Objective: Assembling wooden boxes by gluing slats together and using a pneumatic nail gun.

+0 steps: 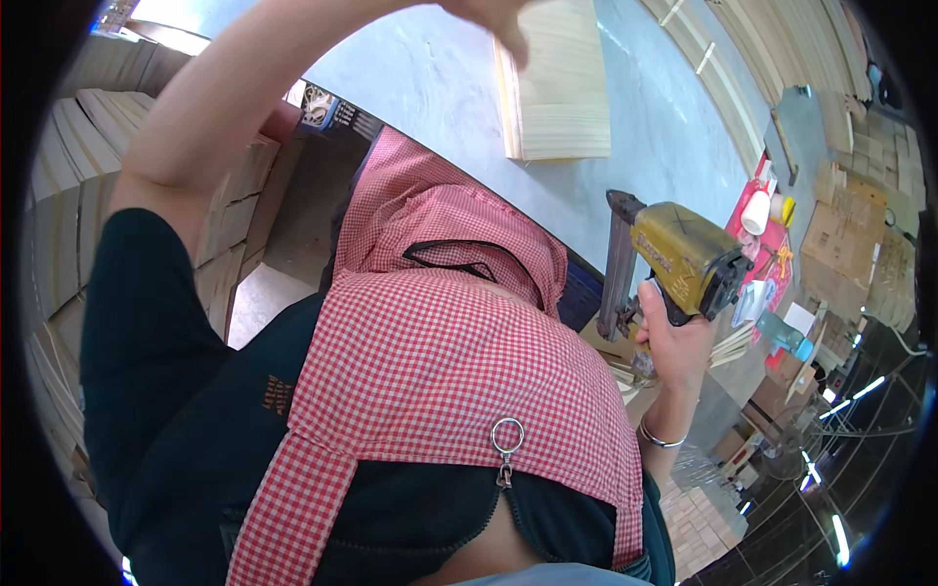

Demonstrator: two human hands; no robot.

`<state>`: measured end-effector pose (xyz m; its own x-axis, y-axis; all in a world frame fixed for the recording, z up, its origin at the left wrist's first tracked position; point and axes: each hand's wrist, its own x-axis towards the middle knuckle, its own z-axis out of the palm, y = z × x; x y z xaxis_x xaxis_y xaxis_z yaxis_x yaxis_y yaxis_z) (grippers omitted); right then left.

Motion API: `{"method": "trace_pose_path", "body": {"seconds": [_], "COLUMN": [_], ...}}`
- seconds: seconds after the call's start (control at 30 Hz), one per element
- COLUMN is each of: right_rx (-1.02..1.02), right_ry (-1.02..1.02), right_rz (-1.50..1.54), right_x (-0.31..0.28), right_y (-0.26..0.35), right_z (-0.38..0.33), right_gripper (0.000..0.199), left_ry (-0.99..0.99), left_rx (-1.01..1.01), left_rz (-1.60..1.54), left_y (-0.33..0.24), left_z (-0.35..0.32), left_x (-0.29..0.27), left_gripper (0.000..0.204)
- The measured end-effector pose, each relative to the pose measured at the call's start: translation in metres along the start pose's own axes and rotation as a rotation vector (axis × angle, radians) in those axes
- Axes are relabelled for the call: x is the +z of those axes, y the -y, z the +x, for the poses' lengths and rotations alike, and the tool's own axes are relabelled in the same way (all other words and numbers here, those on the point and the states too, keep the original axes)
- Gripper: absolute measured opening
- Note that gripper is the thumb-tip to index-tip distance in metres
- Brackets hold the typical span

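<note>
Currently your right hand (674, 337) is wrapped tight around the grip of the yellow nail gun (674, 259), which is held up in the air on the right of the scene, near your body and well apart from the work. Its long dark magazine points downward, toward the near edge of the grey table (440, 78). Whether a finger rests on the trigger cannot be told from this view.

Your left hand (493, 20) reaches to the far side and touches the top of the pale wooden panel (562, 83) lying on the table; its fingers run out of view at the upper edge, so how far it is closed on the panel cannot be told.

Risks from this position:
- An unintended shot is possible if the trigger is pressed while the nose is off the wood; your red checked apron (440, 361) and your torso lie just beside the tool.
- The panel may slide or tip if held by one edge only.
- The left forearm crosses above the table; bringing the tool toward the panel puts that hand near the firing line.
- Stacked boards (772, 59) and cardboard boxes (850, 234) crowd the right side and could catch the tool.
</note>
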<state>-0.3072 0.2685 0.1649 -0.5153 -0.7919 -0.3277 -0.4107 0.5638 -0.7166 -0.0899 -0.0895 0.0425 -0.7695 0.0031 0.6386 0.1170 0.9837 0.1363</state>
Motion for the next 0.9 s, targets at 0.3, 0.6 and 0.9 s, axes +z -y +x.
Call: {"method": "trace_pose_path", "body": {"seconds": [0.3, 0.6, 0.9], "right_rx": [0.102, 0.038, 0.005], "right_ry": [-0.040, -0.176, -0.036], "right_rz": [0.075, 0.109, 0.018], "right_x": [-0.012, -0.029, -0.030], "right_y": [-0.015, 0.001, 0.017], "right_z": [-0.008, 0.024, 0.068], "right_gripper": [0.036, 0.025, 0.026], "left_ry": [1.014, 0.509, 0.474], "left_rx": [-0.240, -0.666, -0.683], "left_rz": [0.041, 0.331, 0.359], "left_y": [-0.072, -0.093, -0.093], "left_z": [0.117, 0.098, 0.098], "left_x": [-0.020, 0.064, 0.067], "left_gripper": [0.101, 0.052, 0.055]}}
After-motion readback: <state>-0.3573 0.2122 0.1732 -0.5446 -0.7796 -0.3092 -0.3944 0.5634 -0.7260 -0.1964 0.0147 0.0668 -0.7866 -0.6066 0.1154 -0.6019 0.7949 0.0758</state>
